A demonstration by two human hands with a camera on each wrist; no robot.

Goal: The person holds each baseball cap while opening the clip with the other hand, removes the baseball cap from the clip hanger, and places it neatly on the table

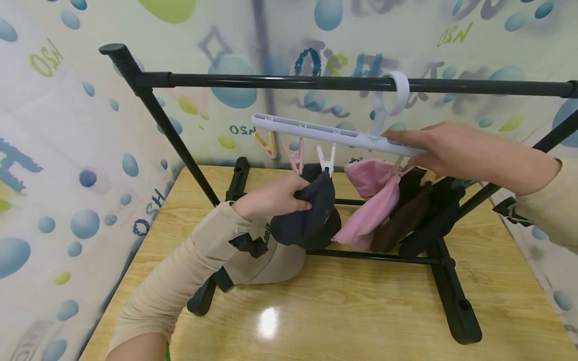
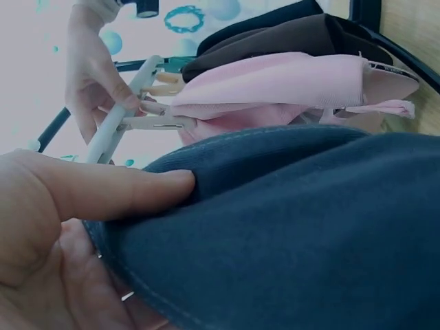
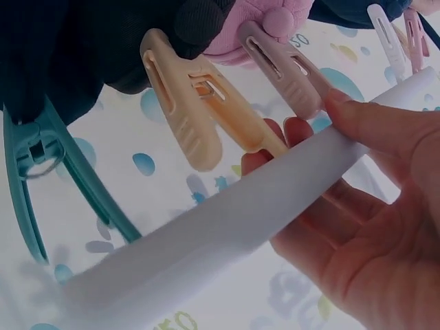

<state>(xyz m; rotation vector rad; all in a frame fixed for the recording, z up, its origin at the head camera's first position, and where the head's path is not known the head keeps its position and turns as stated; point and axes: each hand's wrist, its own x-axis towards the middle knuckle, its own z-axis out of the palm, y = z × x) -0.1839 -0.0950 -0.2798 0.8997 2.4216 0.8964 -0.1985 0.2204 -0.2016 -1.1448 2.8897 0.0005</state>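
A person is working at a black drying rack (image 1: pixel 316 82) standing on a wooden table (image 1: pixel 361 311). The left hand (image 1: pixel 271 198) is gripping a dark navy cap (image 1: pixel 311 215) that is hanging from a white clip (image 1: pixel 326 160) on a white clip hanger (image 1: pixel 334 135); thumb and fingers are pinching the cloth just below the clip. The right hand (image 1: pixel 429 145) is holding the hanger's bar, fingers wrapped around it, keeping it from swinging. Doing this well probably means keeping the bar steady and the cloth slack at the clip. Both forearms are reaching forward, the right one higher. A pink cap (image 1: pixel 375 200) and a brown cap (image 1: pixel 402 220) are hanging beside the navy one, and a beige cap (image 1: pixel 266 260) is lying on the table.
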